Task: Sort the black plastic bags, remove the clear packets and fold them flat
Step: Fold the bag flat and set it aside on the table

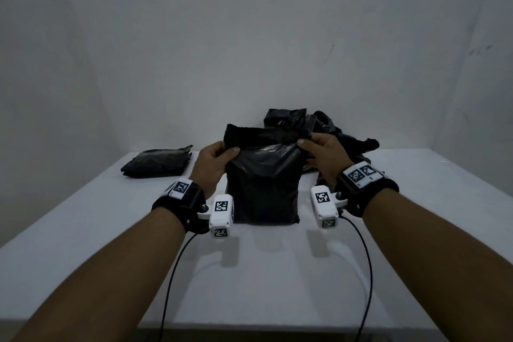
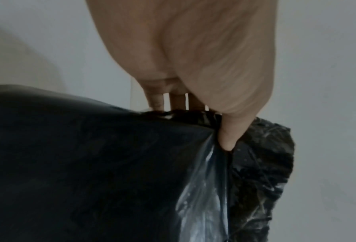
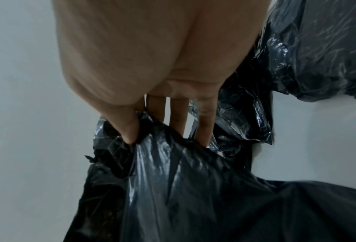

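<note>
A black plastic bag (image 1: 263,183) inside a clear packet stands upright on the white table (image 1: 111,230), its bottom on the surface. My left hand (image 1: 219,155) pinches its upper left corner, thumb in front and fingers behind. My right hand (image 1: 316,147) pinches the upper right corner the same way. In the left wrist view the thumb (image 2: 228,135) presses the shiny clear film (image 2: 202,196) against the black bag (image 2: 90,163). In the right wrist view the fingers (image 3: 129,129) grip the glossy film (image 3: 162,180) at its crumpled top edge.
A flat folded stack of black bags (image 1: 158,165) lies at the table's far left. A loose heap of crumpled black bags (image 1: 327,130) sits behind my right hand against the wall, also in the right wrist view as the heap (image 3: 317,57). Cables trail from both wrists.
</note>
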Tool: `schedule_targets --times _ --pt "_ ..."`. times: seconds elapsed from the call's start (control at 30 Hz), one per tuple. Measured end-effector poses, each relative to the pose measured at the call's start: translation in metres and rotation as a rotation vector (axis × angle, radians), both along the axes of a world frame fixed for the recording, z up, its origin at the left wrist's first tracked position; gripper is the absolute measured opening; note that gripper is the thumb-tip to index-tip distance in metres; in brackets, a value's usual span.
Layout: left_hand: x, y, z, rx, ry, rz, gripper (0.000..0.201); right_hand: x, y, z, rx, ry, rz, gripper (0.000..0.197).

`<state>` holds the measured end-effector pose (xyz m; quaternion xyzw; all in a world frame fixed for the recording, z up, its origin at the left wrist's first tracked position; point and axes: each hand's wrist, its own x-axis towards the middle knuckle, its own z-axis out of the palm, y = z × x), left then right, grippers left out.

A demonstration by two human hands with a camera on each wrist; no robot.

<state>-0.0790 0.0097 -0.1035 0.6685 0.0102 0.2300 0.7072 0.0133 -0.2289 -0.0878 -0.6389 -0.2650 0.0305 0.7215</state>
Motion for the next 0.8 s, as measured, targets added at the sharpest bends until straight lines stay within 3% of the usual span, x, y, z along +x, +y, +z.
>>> schedule_targets --times 0.07,0.2,0.43,0.6,0.73,0.8 --pt "-0.001 -0.002 0.001 -0.043 -0.013 -0.013 0.007 0.002 0.001 0.000 -0.007 -0.019 -0.005 0.020" --pt "-0.003 -0.005 0.004 -0.091 -0.030 -0.059 0.020 0.002 0.005 0.001 -0.018 -0.034 -0.016 0.021" --pt "0.002 -0.007 0.004 -0.207 -0.069 -0.052 0.016 0.002 0.006 -0.004 0.008 0.044 0.078 0.008" --pt "0.005 -0.005 0.003 -0.185 -0.072 -0.060 0.014 0.000 0.009 -0.007 -0.035 0.038 0.031 0.009" --pt "0.004 0.005 -0.001 -0.120 0.035 -0.230 0.031 0.003 0.010 -0.006 -0.034 0.018 0.018 0.010" --pt "0.004 0.008 -0.004 -0.066 0.081 -0.247 0.027 0.005 0.011 -0.007 -0.035 0.017 0.020 0.008"
